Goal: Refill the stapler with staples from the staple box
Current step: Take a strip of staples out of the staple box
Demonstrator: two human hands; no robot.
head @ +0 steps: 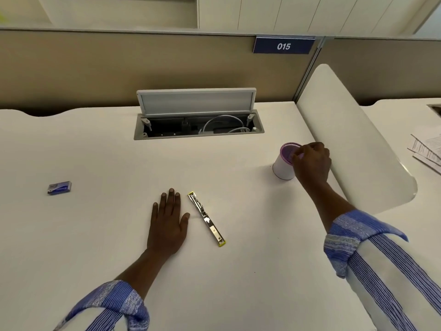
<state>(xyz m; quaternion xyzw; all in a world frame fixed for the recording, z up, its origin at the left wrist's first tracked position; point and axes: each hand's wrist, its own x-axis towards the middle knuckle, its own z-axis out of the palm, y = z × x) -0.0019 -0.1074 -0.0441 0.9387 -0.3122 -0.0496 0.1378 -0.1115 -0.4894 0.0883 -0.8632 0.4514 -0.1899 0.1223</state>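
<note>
Sign (283, 46) marked "015" above desk (95, 235) with stapler (206, 219), staple box (59, 188).

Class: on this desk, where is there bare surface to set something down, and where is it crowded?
Bare: the desk between the staple box and left hand, and the near edge. Crowded: the stapler by that hand, and the cup under the right hand.

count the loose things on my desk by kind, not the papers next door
stapler: 1
staple box: 1
cup: 1
total: 3
</note>
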